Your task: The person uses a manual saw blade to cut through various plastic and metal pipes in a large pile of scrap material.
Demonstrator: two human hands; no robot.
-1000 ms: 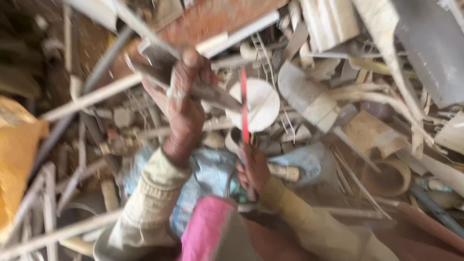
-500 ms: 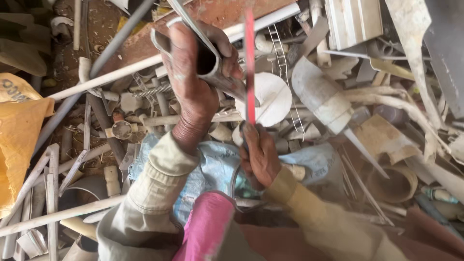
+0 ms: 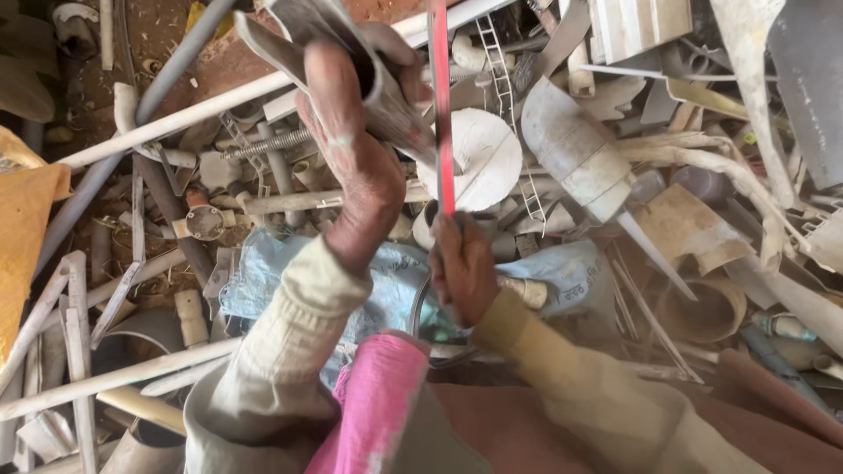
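My left hand (image 3: 356, 132) is raised high with the wrist bent and its grip curled tight, the beige sleeve running up from the bottom, while my right hand (image 3: 463, 268) sits lower, fisted in a firm grip, forearm angling in from the right.

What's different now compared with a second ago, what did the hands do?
The left hand has lifted the grey pipe piece higher in view, nearer the camera, keeping its grip. The red blade in the right hand has risen with it and now stands beside the pipe. Both grips stayed. The white disc and the scrap pile beneath look unchanged.
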